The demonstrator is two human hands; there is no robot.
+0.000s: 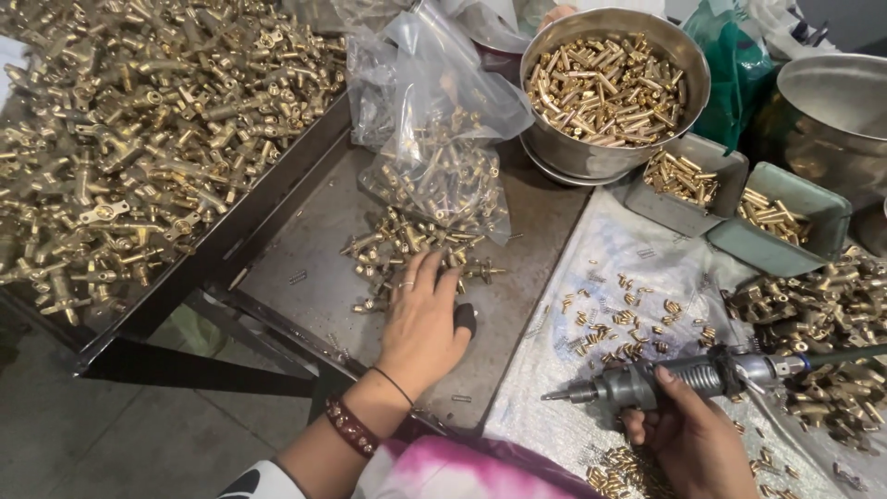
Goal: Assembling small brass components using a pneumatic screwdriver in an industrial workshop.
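The pneumatic screwdriver (684,377) was gripped by the right hand (688,439); brass fittings (407,248), touched by the left hand's (420,323) spread fingers, could be scattered.

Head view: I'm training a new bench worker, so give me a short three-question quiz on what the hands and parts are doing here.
1. True or false: the left hand rests on a small pile of brass fittings in the metal tray.
2. What does the right hand hold?
A. a plastic bag
B. a driver tool
C. a green bin
3. Fill in: the round steel bowl is full of brass ____.

Key:
1. True
2. B
3. pins, short rod-like pieces
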